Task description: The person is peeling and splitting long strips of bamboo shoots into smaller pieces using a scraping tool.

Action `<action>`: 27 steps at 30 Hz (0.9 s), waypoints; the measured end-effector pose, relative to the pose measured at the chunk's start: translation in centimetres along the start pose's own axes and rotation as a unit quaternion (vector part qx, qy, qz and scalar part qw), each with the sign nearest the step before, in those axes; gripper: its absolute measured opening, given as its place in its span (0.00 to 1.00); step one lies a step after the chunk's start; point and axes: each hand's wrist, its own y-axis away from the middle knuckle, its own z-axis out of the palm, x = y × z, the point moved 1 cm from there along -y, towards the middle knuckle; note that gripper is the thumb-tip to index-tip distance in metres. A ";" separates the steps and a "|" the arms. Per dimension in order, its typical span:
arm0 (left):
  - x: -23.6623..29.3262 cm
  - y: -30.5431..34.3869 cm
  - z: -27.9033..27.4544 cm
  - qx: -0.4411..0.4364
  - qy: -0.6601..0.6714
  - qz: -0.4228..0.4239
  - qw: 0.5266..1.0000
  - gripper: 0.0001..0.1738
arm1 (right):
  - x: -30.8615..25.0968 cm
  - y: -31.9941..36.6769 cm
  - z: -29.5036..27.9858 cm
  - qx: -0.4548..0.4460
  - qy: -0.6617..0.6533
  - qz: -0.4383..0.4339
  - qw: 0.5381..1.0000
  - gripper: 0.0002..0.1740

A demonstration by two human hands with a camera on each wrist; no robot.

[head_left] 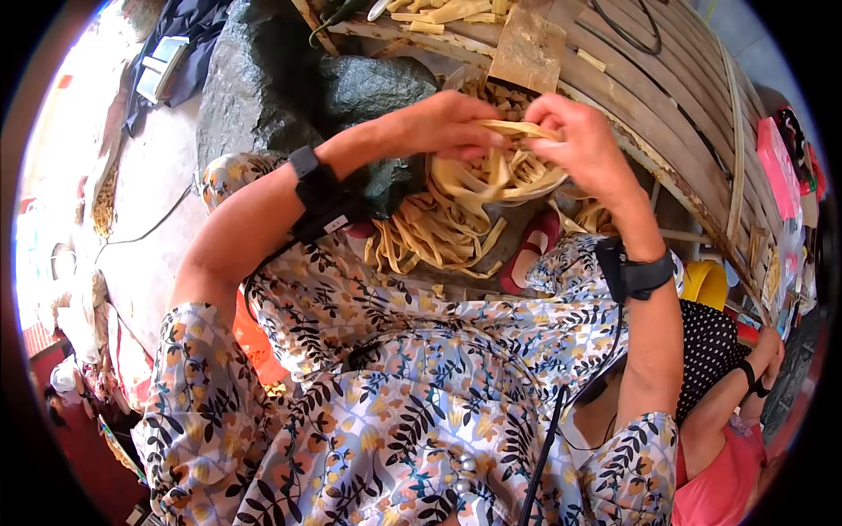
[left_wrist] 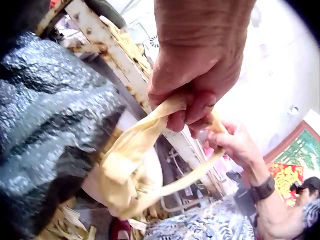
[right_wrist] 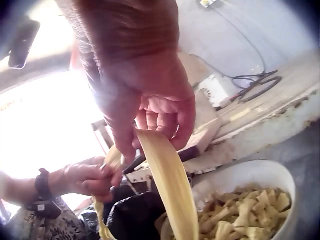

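Note:
Pale yellow strips (head_left: 517,129) stretch between both hands in the head view, above a white bucket (right_wrist: 286,197) that holds short cut pieces (right_wrist: 245,215). The left hand (head_left: 452,124) pinches the strips with curled fingers; in the left wrist view, this hand (left_wrist: 192,85) has a folded strip (left_wrist: 122,160) hanging from it in a loop. The right hand (head_left: 583,145) grips the other end; seen from its own wrist, the right hand (right_wrist: 155,100) holds a broad flat strip (right_wrist: 172,185) between thumb and fingers. Long strips (head_left: 438,232) lie heaped below the bucket.
Dark plastic sheeting (head_left: 254,88) stands left of the bucket. A slatted wooden surface (head_left: 649,79) with a rusty metal edge runs along the top and right, carrying a board (head_left: 528,48) and yellow pieces (head_left: 456,10). Another person's arm (head_left: 719,394) shows at the lower right.

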 end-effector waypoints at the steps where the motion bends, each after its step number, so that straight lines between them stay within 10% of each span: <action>1: -0.3 0.4 -0.3 0.045 -0.046 0.010 0.998 0.12 | 1.7 0.5 -0.4 0.022 -0.074 0.009 0.997 0.07; 9: -2.8 0.0 -2.0 0.088 -0.178 -0.097 0.975 0.23 | 5.3 2.4 -3.0 0.061 -0.058 0.097 0.992 0.10; 12: -1.4 -1.8 0.6 0.308 -0.416 0.250 0.818 0.27 | 2.5 0.8 -1.0 0.052 0.095 -0.033 0.994 0.07; 18: -1.1 -3.4 1.1 0.113 -0.105 0.102 0.983 0.16 | 1.7 -1.1 1.4 0.069 0.105 -0.090 0.988 0.07; 27: -1.7 -3.8 1.0 0.188 -0.047 0.129 0.972 0.12 | 4.2 -0.5 0.5 0.094 -0.152 0.067 0.982 0.10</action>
